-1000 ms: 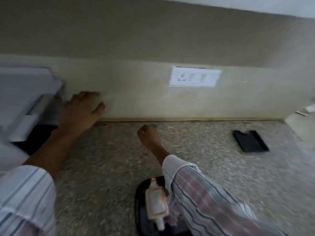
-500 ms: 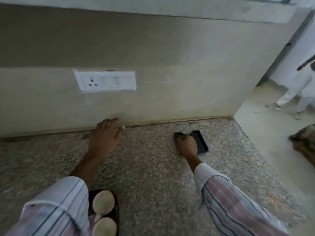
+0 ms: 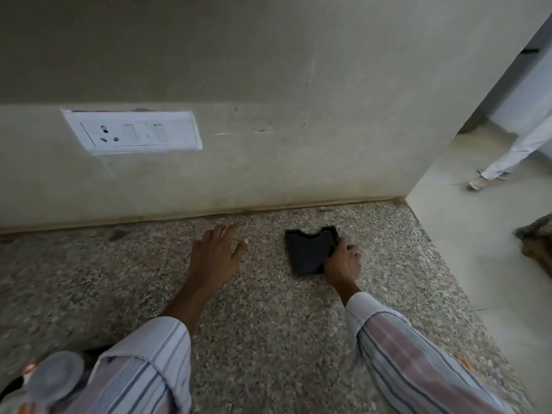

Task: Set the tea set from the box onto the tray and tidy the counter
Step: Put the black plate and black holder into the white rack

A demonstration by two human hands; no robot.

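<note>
A small flat black holder [image 3: 307, 251] with a notched far edge lies on the speckled granite counter [image 3: 268, 339] near the wall. My right hand [image 3: 343, 261] grips the holder's right edge, fingers curled over it. My left hand [image 3: 216, 255] rests flat on the counter to the left of the holder, fingers spread and holding nothing. At the bottom left corner, part of a dark tray [image 3: 12, 386] shows with a blurred pale round lid [image 3: 55, 375] on it, mostly hidden by my left sleeve.
A white socket and switch plate [image 3: 134, 132] sits on the wall at the back left. The counter ends at its right edge [image 3: 448, 282], with floor beyond. Another person's legs [image 3: 507, 162] stand on that floor at the far right.
My view has swung right, away from the grey box. My right hand reached the black holder and now grips its right edge. My left hand slid right along the counter.
</note>
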